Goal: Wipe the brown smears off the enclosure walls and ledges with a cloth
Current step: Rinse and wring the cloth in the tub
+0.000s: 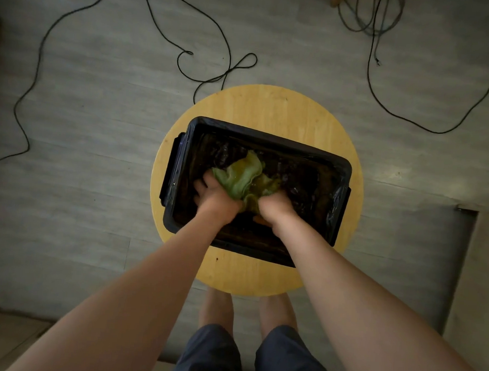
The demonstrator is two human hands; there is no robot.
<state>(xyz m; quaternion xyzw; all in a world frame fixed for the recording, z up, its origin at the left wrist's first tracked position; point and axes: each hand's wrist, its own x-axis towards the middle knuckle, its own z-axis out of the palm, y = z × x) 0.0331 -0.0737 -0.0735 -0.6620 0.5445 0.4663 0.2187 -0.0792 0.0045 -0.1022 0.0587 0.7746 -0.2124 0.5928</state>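
A black rectangular bin [267,140], the enclosure, stands on a round wooden stool. Its dark inside looks lined with shiny black plastic, and brownish smears show on the walls and floor. A crumpled green cloth [245,177] lies inside the bin near the middle. My left hand [215,196] grips the cloth's left side with curled fingers. My right hand [273,206] grips the cloth's near right part, its fingers buried in the folds. Both hands are down inside the bin.
The round wooden stool [269,102] stands on a grey plank floor. Black cables [228,69] snake over the floor behind the stool and at the far right. My bare legs and dark shorts are below the stool's near edge.
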